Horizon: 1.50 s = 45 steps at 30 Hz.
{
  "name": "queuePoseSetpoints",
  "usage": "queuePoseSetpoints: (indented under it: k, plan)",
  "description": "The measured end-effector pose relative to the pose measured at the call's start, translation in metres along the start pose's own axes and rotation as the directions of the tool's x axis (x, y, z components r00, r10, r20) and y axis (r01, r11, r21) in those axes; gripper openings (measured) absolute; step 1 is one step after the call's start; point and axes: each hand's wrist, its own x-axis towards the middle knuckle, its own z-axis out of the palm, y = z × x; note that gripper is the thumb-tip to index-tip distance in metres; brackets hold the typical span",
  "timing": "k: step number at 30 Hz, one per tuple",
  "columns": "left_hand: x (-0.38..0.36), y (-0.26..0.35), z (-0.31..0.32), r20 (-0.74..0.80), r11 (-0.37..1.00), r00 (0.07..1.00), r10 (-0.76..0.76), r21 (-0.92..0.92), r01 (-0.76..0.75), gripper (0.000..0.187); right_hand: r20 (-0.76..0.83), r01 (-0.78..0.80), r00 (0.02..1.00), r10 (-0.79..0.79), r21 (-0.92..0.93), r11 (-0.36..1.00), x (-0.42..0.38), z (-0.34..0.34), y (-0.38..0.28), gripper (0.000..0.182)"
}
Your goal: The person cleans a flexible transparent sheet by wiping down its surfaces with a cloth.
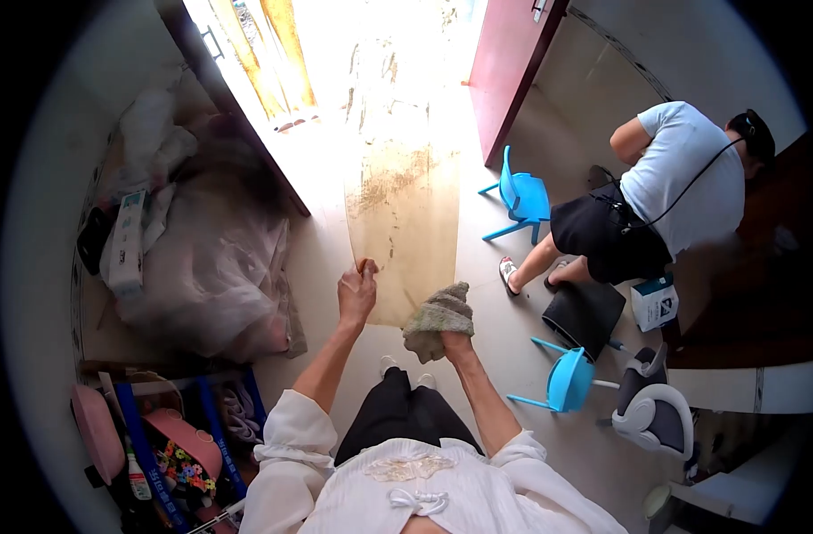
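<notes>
A long, stained, yellowish translucent sheet stretches from in front of me out through the bright doorway. My left hand is closed on the sheet's left edge near its close end. A grey-green cloth is bunched over my right hand, at the sheet's near right corner. The cloth hides most of the fingers of that hand, which grips it.
Small blue chairs stand to the right, near a person bending away. A grey chair is at lower right. Plastic-covered items lie left, above a rack. An open pink door borders the doorway.
</notes>
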Motion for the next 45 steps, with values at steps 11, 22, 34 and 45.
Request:
queuePoseSetpoints:
  k: [11, 22, 34, 45]
  plan:
    - [-0.011, 0.013, 0.01, -0.038, 0.98, 0.98, 0.196, 0.035, -0.194, 0.025, -0.027, -0.153, 0.987, 0.159, 0.172, 0.973, -0.014, -0.063, -0.073, 0.057]
    - [-0.014, 0.019, -0.01, 0.112, 0.991, 0.989, 0.093, -0.105, -0.081, 0.026, 0.331, -0.074, 0.943, 0.0, 0.21, 0.975, 0.259, 0.013, -0.202, 0.049]
    - [-0.009, 0.042, -0.019, 0.189, 0.992, 0.98, -0.062, -0.101, 0.082, 0.029, 0.237, 0.042, 0.971, 0.035, -0.313, 0.949, 0.399, 0.047, -0.19, 0.015]
    - [-0.013, 0.036, -0.01, 0.131, 1.0, 0.991, -0.004, -0.024, 0.007, 0.03, 0.142, 0.112, 0.986, -0.09, -0.156, 0.981, 0.282, 0.067, -0.163, 0.017]
